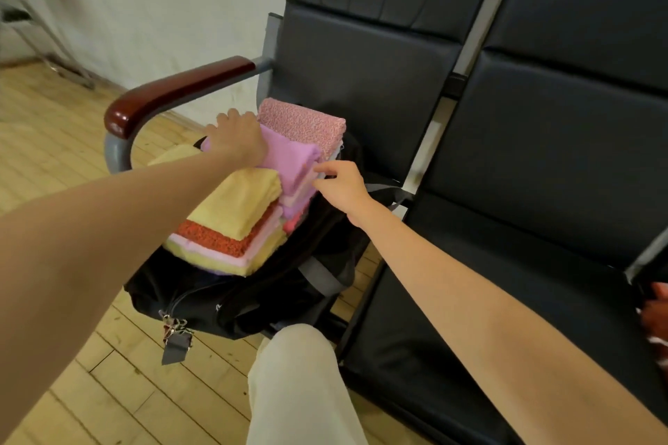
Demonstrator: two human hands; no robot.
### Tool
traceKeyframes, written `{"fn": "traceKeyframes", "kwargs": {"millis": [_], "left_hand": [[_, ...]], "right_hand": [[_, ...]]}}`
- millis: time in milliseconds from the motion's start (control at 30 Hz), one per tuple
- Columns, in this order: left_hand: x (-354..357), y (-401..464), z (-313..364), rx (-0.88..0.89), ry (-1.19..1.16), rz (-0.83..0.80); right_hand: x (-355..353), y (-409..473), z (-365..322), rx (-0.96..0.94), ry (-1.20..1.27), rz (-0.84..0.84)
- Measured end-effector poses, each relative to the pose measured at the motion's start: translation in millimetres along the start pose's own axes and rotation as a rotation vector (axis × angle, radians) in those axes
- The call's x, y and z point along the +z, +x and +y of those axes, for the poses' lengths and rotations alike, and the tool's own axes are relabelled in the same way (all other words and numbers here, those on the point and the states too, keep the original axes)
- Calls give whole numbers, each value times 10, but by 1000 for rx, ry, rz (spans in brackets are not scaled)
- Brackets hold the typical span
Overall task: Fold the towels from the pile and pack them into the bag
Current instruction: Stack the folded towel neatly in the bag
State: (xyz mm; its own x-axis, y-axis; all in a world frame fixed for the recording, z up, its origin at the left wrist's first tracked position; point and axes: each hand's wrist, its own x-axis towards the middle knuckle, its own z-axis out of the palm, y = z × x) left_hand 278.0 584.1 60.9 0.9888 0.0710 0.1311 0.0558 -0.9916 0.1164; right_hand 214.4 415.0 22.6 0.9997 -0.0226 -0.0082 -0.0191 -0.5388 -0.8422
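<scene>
An open black bag (235,296) sits on the leftmost seat with folded towels stacked in its mouth. The near stack has a yellow towel (238,202) on top, over a red one (217,238) and pink and yellow layers. Behind it lies a purple towel (289,155), and at the back a speckled pink towel (307,126). My left hand (235,137) lies on the far left end of the purple towel, fingers curled over its edge. My right hand (339,184) touches the right edge of the purple stack with its fingertips.
A row of black padded seats (524,191) runs to the right. A dark red armrest (173,90) curves over the bag's left side. My light trouser leg (300,383) is in front. Something red (656,318) shows at the right edge. Wooden floor lies left.
</scene>
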Motion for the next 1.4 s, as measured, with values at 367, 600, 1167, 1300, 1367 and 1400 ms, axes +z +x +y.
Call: {"fn": "traceKeyframes", "kwargs": {"millis": [367,600,1167,1300,1367,1400], "left_hand": [[81,-1475,1938,556,43,-217],[471,-2512,3544,877,61,-429],[1302,-3363,5842,1181,-65,-637],[1475,-3364,6012,890,-543,-839],[1544,-3406,6030,821,-594,-875],[1581,-3443,6025,839,-576,-878]], "right_hand": [[-1806,-1636,1449,292,-725,-188],[-3114,-3006,2547,544,-679,65],[-3867,-3765,3763,362,-503,491],[-3762,-3746,3906,502,-565,449],[-3696,-3818,3960,537,-550,460],[-3667,-3855,3972,536,-544,472]]}}
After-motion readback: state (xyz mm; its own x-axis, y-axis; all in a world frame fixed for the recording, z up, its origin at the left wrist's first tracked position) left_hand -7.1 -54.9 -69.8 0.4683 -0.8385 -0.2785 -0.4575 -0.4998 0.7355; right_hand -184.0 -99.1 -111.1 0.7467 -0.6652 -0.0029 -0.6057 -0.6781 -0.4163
